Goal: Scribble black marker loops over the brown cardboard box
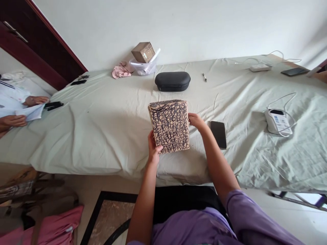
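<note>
A tan cardboard box (170, 127) covered in looping black scribbles is held tilted over the cloth-covered table, its broad face towards me. My left hand (154, 149) grips its lower left corner, with the thumb on the front face and the other fingers hidden behind. At the upper right edge, my right hand (195, 120) is closed on the side, its fingertips partly out of sight. Just beyond the box lies a black zip case (173, 81). A dark phone (218, 135) rests flat to the right, beside my right forearm.
A pale green cloth (102, 126) covers the table. Towards the wall are a small carton (143, 52) on a plastic tub (144, 68), a pink cloth (122, 70) and a pen (204, 77). A white corded device (279, 121) lies right. Another person's hands (15, 120) hold cloth at left.
</note>
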A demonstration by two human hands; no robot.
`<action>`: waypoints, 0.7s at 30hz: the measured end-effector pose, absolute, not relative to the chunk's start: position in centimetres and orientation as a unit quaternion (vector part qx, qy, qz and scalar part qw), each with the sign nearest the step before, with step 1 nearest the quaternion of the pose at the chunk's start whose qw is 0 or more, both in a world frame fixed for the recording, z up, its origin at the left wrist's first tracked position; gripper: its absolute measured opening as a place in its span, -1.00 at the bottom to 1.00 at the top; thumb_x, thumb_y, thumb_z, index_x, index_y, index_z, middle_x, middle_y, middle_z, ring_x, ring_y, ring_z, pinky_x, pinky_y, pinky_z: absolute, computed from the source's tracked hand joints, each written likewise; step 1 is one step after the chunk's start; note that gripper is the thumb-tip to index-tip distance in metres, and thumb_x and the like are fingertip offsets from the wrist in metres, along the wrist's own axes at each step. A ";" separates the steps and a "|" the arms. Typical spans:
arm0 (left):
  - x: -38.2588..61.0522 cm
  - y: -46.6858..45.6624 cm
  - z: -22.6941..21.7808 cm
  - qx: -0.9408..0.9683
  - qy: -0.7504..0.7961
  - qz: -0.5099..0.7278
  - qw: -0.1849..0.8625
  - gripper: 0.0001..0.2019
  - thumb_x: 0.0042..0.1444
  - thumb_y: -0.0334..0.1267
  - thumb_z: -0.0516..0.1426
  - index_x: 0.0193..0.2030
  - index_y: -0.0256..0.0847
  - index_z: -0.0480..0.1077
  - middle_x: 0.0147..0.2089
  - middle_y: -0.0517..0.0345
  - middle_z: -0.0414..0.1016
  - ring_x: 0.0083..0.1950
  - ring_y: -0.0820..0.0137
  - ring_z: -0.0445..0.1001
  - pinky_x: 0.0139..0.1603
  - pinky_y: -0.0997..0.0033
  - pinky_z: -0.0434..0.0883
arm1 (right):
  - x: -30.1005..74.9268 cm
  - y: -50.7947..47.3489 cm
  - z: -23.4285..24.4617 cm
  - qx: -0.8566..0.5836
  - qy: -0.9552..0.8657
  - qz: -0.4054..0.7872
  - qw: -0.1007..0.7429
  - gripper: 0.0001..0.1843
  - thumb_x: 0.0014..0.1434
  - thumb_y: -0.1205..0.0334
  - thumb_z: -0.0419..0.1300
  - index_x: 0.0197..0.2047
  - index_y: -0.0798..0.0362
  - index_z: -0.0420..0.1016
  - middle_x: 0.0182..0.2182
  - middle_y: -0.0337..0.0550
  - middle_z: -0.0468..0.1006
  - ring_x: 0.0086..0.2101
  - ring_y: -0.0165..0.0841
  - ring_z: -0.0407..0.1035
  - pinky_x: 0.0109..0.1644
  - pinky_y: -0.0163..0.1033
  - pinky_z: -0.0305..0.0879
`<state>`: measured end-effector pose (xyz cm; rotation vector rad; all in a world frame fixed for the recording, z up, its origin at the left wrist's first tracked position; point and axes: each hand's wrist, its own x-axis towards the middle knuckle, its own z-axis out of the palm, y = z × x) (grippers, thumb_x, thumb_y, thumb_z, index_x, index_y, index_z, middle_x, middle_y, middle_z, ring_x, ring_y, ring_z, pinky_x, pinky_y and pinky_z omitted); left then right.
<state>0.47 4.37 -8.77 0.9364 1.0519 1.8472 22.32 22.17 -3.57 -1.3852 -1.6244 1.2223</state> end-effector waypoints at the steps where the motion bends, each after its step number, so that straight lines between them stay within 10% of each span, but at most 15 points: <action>1: 0.5 4.4 -8.7 0.369 0.415 0.729 0.400 -0.15 -0.20 -0.06 0.37 0.35 0.03 0.42 0.38 0.06 0.46 0.42 0.00 0.37 0.39 0.05 0.33 | 22.8 22.1 -3.4 -0.510 -0.608 0.509 0.332 -0.80 0.16 0.25 0.07 -0.26 0.04 0.52 -0.52 -0.18 0.38 -0.51 -0.33 0.25 -0.37 -0.25 0.18; 9: 0.6 4.4 -8.9 0.351 0.426 0.731 0.402 -0.16 -0.21 -0.10 0.36 0.35 0.03 0.44 0.32 0.05 0.50 0.35 0.02 0.42 0.32 0.07 0.38 | 25.4 21.5 -2.3 -0.319 -0.374 0.761 0.422 -0.60 0.04 0.12 0.15 -0.07 0.09 0.55 -0.41 -0.09 0.48 -0.40 -0.28 0.33 -0.33 -0.19 0.28; 15: 0.5 4.3 -9.0 0.337 0.412 0.742 0.408 -0.19 -0.21 -0.07 0.37 0.31 0.05 0.46 0.31 0.08 0.52 0.38 0.01 0.41 0.33 0.10 0.37 | 25.2 21.2 -2.7 -0.273 -0.368 0.733 0.503 -0.64 -0.01 0.20 0.33 -0.12 -0.07 0.39 -0.55 -0.40 0.21 -0.50 -0.41 0.17 -0.34 -0.27 0.20; 21: 0.6 4.1 -8.8 0.334 0.411 0.743 0.408 -0.21 -0.21 -0.12 0.35 0.30 0.05 0.48 0.31 0.10 0.53 0.37 0.04 0.41 0.33 0.13 0.36 | 25.1 21.4 -4.1 -0.344 -0.382 0.655 0.554 -0.41 0.04 -0.12 0.50 -0.24 -0.12 0.15 -0.64 -0.55 -0.04 -0.61 -0.48 -0.06 -0.45 -0.32 0.03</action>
